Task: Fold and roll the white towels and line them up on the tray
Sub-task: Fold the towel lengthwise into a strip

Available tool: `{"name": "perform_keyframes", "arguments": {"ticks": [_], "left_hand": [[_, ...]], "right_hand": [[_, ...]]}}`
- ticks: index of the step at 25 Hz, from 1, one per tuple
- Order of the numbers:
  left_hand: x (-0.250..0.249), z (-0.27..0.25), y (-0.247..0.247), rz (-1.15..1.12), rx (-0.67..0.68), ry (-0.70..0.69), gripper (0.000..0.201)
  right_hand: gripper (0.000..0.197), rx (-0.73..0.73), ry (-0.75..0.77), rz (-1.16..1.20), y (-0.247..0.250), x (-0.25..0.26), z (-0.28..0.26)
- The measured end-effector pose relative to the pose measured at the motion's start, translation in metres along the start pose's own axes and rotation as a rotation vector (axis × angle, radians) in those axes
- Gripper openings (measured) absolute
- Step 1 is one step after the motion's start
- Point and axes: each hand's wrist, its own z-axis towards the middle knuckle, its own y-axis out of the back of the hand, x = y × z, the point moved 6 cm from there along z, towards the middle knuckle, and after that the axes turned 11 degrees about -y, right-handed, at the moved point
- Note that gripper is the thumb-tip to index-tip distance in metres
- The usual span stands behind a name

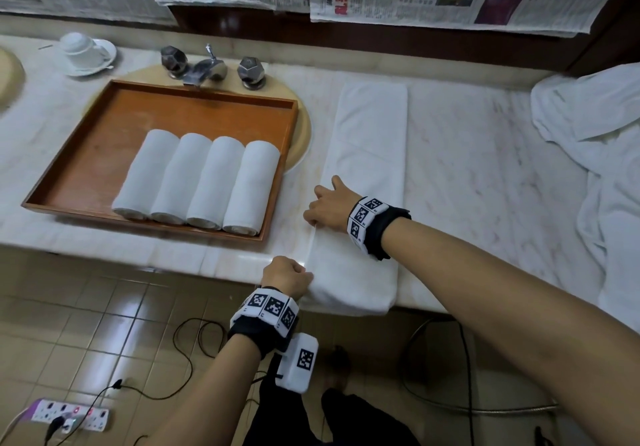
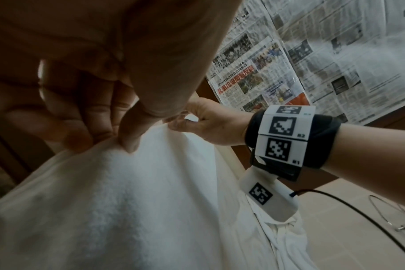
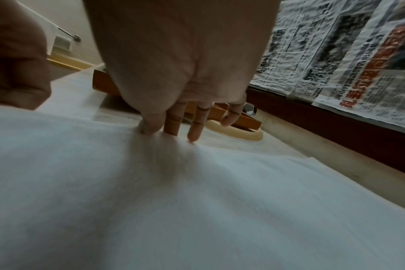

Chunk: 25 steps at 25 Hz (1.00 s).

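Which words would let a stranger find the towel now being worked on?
Start at the wooden tray on the marble counter, which holds four rolled towels. Just right of it lies a long folded towel, flat, its near end over the counter's edge. Unlike the crumpled pile farther right, both hands pinch its left edge.

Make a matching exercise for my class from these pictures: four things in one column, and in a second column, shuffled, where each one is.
Things
1. rolled towels
2. folded towel
3. teacup
4. power strip

Places
A. upside down on a saucer
B. on the tiled floor
C. lined up on the wooden tray
D. flat on the marble counter, its left edge held by the left hand and right hand

Pairs: 1-C, 2-D, 3-A, 4-B
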Motion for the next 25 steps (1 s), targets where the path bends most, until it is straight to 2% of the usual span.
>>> {"name": "perform_keyframes", "arguments": {"ticks": [3, 6, 9, 12, 16, 21, 25], "left_hand": [[-0.004, 0.003, 0.001, 0.028, 0.01, 0.023, 0.013], [-0.009, 0.006, 0.004, 0.055, -0.06, 0.02, 0.01], [-0.009, 0.007, 0.004, 0.09, -0.065, 0.055, 0.012], [-0.018, 0.015, 0.006, -0.019, -0.088, 0.021, 0.012], [-0.028, 0.027, 0.008, -0.172, -0.183, -0.018, 0.017], [-0.024, 0.034, 0.006, -0.149, -0.16, 0.016, 0.018], [-0.031, 0.042, 0.011, -0.114, -0.19, -0.042, 0.017]], "right_hand": [[0.026, -0.004, 0.008, -0.017, -0.002, -0.001, 0.001], [0.028, -0.002, 0.013, -0.03, 0.0, -0.003, 0.003], [0.031, -0.031, 0.013, -0.005, 0.001, -0.003, 0.004], [0.034, -0.04, 0.025, -0.001, 0.0, -0.003, 0.004], [0.033, -0.022, 0.02, -0.037, 0.004, -0.017, 0.01], [0.03, -0.091, -0.01, -0.021, 0.007, -0.021, 0.024], [0.03, -0.12, -0.018, 0.033, 0.001, -0.028, 0.028]]}}
